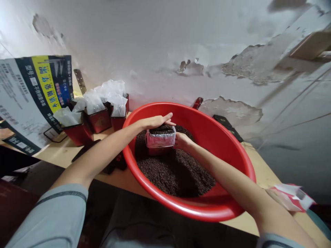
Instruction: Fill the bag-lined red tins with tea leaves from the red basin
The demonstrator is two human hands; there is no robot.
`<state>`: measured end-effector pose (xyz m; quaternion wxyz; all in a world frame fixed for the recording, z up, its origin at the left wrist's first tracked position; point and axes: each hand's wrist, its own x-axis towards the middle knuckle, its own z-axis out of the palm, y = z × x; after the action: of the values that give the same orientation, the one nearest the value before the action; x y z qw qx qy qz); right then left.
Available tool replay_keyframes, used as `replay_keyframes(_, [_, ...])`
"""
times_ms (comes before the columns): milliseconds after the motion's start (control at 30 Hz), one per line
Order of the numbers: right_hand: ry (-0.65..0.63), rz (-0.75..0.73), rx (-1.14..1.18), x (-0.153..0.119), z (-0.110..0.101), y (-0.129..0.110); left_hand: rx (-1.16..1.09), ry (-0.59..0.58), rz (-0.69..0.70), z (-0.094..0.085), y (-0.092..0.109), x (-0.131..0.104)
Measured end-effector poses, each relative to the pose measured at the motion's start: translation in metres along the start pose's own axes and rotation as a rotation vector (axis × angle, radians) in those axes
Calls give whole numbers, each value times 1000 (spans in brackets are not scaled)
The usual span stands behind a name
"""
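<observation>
A large red basin [227,151] holds loose dark brown granules [165,175]. Inside it stands a red box with a clear plastic liner [160,139] folded over its rim, filled with the same dark material up to the top. My left hand [157,121] lies flat over the far left part of the box's opening, its fingers stretched out and nothing gripped. Against the right side of the box rests my right hand [182,141], its fingers curled around that side and partly hidden.
Several red boxes [98,120] with clear plastic bags stand left of the basin, beside a printed carton [28,100]. Black objects [227,125] lie behind the basin by the peeling wall. A red and white packet [293,196] is at the right on the wooden table [261,165].
</observation>
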<state>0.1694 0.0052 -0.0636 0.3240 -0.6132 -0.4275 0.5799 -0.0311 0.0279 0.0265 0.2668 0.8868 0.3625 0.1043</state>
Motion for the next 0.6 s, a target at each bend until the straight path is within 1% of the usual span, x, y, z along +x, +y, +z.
replay_keyframes(67, [7, 5, 6, -5, 1, 2, -16, 26, -17, -6, 0, -2])
replay_keyframes(200, [6, 13, 3, -9, 2, 2, 141, 37, 48, -10, 7, -3])
replay_keyframes(233, [4, 14, 2, -9, 2, 2, 146, 49, 52, -11, 8, -4])
replay_keyframes(267, [2, 14, 2, -9, 2, 1, 136, 87, 37, -11, 7, -4])
replay_keyframes(300, [0, 12, 4, -9, 2, 1, 116, 160, -4, -11, 6, -5])
replay_keyframes(333, [-1, 8, 8, -8, 2, 1, 87, 256, -73, -11, 3, -7])
replay_keyframes(367, [-2, 2, 14, -8, 2, 1, 41, 359, -166, -10, -2, -9])
replay_keyframes(400, [-1, -7, 21, -7, 2, 2, -28, 436, -283, -9, -8, -11])
replay_keyframes(433, [2, -17, 30, -6, 2, 2, -122, 465, -420, -6, -15, -15])
replay_keyframes(467, [4, -28, 39, -5, 3, 2, -240, 436, -560, -3, -21, -18])
replay_keyframes(500, [5, -39, 48, -3, 3, 3, -369, 354, -682, 0, -28, -23])
replay_keyframes(533, [5, -49, 56, -2, 3, 4, -496, 241, -775, 4, -34, -27])
replay_keyframes(567, [3, -58, 63, -1, 4, 5, -612, 124, -830, 8, -39, -31])
replay_keyframes(600, [0, -66, 69, -1, 4, 6, -710, 21, -852, 13, -42, -35])
